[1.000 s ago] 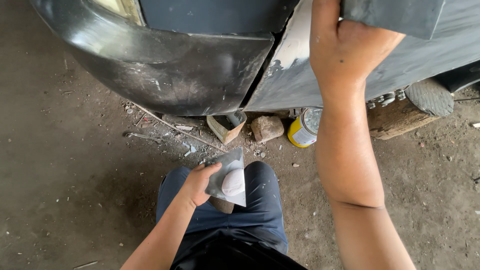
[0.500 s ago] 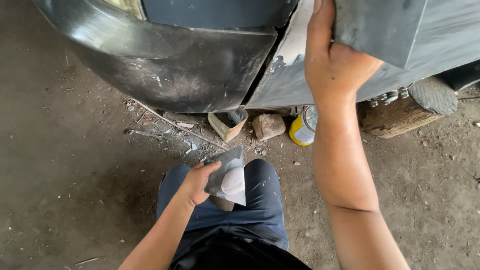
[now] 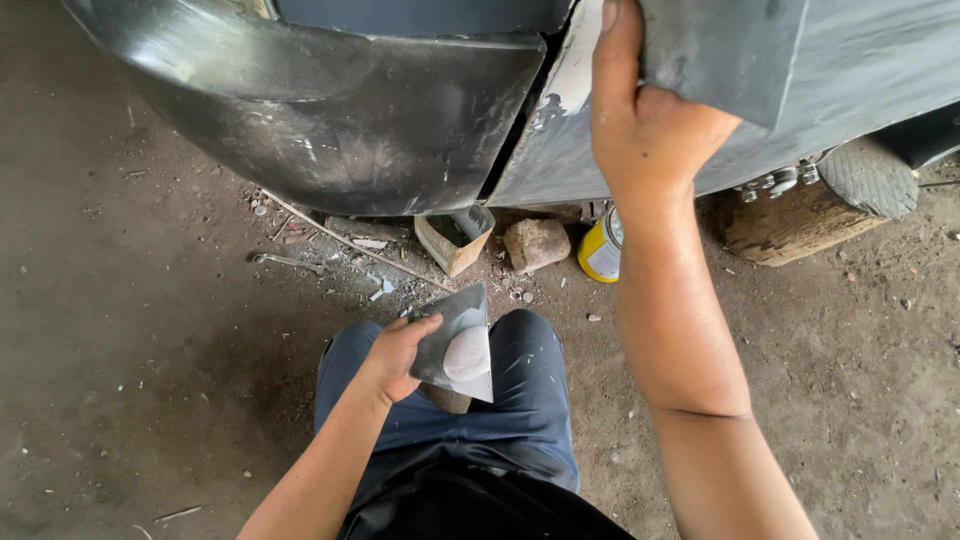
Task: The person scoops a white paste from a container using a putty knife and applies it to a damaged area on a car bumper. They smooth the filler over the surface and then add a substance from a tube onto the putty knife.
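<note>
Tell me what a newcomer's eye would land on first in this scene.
First, the right hand raised at the top, pressing a flat grey sheet against the grey car panel beside the dark bumper. Next, the left hand low in the middle, over the knees, holding a metal plate with a pale dab of putty on it. Behind, on the dirt floor under the car, stand a yellow can and a stone.

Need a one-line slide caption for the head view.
Left hand holds a filler-loaded metal sheet; right hand presses a grey spreader against the car body panel.
</note>
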